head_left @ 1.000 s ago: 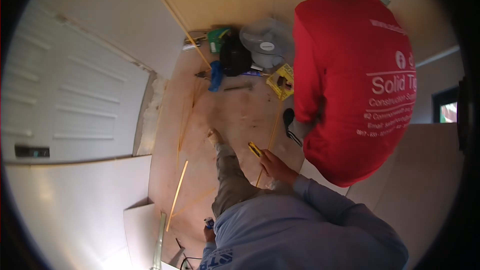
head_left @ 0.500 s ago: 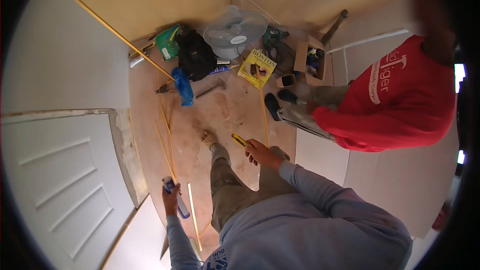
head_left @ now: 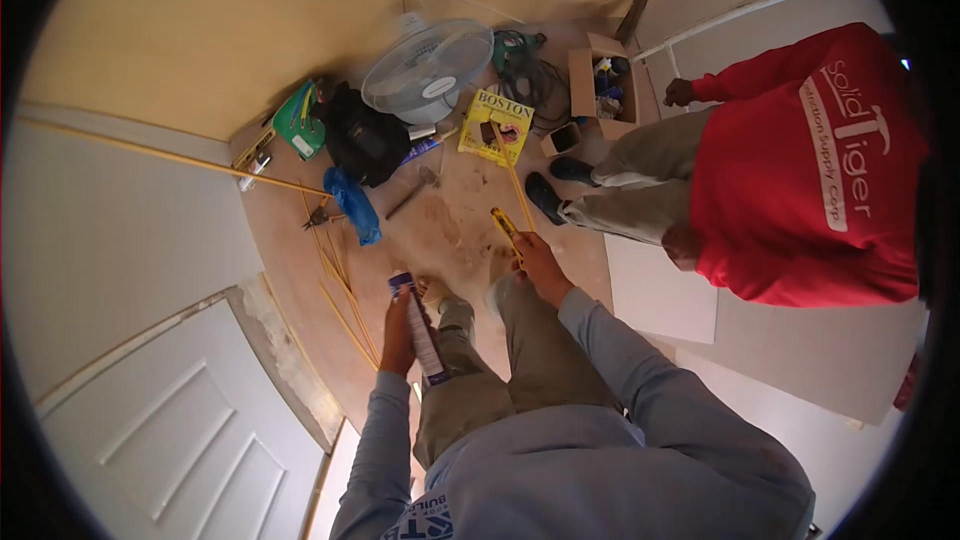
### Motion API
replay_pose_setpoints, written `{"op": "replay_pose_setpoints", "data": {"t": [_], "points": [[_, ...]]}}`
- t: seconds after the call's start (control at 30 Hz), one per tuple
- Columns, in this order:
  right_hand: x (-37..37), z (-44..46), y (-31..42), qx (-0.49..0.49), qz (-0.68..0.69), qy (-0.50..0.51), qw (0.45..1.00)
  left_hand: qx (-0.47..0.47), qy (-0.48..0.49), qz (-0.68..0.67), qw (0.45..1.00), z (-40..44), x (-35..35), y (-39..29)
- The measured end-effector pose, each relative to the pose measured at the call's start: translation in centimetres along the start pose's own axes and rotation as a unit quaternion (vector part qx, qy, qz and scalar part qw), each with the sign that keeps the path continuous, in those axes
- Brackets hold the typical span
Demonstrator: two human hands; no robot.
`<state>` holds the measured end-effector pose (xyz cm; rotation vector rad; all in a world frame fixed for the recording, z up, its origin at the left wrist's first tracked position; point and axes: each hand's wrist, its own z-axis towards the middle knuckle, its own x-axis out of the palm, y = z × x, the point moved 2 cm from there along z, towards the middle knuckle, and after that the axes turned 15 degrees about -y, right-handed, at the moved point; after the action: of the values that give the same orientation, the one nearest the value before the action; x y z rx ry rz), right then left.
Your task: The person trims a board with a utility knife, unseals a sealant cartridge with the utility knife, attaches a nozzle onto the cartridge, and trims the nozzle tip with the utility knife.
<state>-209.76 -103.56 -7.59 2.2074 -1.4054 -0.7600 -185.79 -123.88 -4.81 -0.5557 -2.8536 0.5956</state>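
Observation:
My left hand (head_left: 396, 338) is closed around a dark blue and white sealant cartridge (head_left: 424, 338), held in front of my left leg. The fine print on the tube cannot be read. In my right hand (head_left: 544, 268) is a yellow utility knife (head_left: 505, 224), pointing up and away from me. Whether its blade is out is too small to tell. On the floor beyond lie a hammer (head_left: 408, 198), a blue plastic bag (head_left: 352, 206), pliers (head_left: 318, 216) and another blue tube (head_left: 425, 147).
A standing fan (head_left: 428, 70), black backpack (head_left: 365, 135), yellow BOSTON bag (head_left: 495, 127) and cardboard box (head_left: 605, 90) line the wall. Thin wooden strips (head_left: 350, 305) lie at left near a white panelled door (head_left: 190, 440). A person in a red shirt (head_left: 800, 180) stands at right.
My left hand has brought the cartridge up and inward, closer to the knife. My right hand has shifted slightly right and up. The person in red has turned, and the view has swung.

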Motion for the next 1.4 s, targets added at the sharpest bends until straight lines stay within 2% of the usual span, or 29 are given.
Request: {"op": "replay_pose_setpoints", "data": {"t": [0.2, 0.33, 0.37, 0.47, 0.5, 0.63, 0.8, 0.9, 1.0, 1.13, 1.2, 1.3, 1.4], "points": [[-0.7, 12.9, -2.9, 0.057, 0.011, -0.02, 0.998, 0.079, -0.009, 0.109, 0.991, 4.0, 12.6, -2.3], [-0.2, 23.6, -5.7, 0.082, -0.044, -0.052, 0.994, 0.026, 0.013, 0.109, 0.994, 10.8, 19.4, -1.6], [0.1, 26.2, -6.2, 0.098, -0.056, -0.084, 0.99, 0.044, 0.0, 0.114, 0.992, 12.3, 21.1, -1.1], [0.4, 35.3, -9.6, 0.038, -0.032, -0.124, 0.991, -0.016, 0.009, 0.12, 0.993, 19.4, 24.5, 2.9], [0.5, 37.9, -10.0, 0.024, -0.055, -0.147, 0.987, -0.053, 0.01, 0.072, 0.996, 20.4, 26.3, 3.3], [1.6, 48.8, -10.9, -0.038, -0.074, -0.181, 0.98, -0.096, 0.012, 0.054, 0.994, 28.7, 28.9, 8.4], [3.7, 57.9, -14.0, -0.076, -0.1, -0.223, 0.967, -0.037, 0.034, 0.175, 0.983, 34.8, 30.8, 11.1], [4.8, 61.7, -15.1, -0.052, -0.004, -0.175, 0.983, 0.0, 0.036, 0.255, 0.966, 35.8, 33.1, 9.9], [3.2, 60.5, -12.6, -0.164, -0.127, -0.258, 0.944, -0.002, 0.034, 0.269, 0.963, 36.6, 34.8, 9.4], [-3.2, 62.1, -10.8, -0.15, -0.131, -0.436, 0.878, -0.023, 0.017, 0.287, 0.958, 37.8, 35.2, 9.5], [-7.4, 64.1, -10.5, -0.217, -0.263, -0.46, 0.82, -0.017, 0.014, 0.305, 0.952, 38.0, 35.9, 9.0], [-11.5, 67.7, -10.6, -0.302, -0.453, -0.382, 0.747, -0.012, 0.025, 0.325, 0.945, 38.0, 36.9, 8.3], [-12.5, 69.8, -9.5, -0.28, -0.497, -0.311, 0.76, -0.019, 0.034, 0.325, 0.945, 37.7, 38.0, 7.7]]}}
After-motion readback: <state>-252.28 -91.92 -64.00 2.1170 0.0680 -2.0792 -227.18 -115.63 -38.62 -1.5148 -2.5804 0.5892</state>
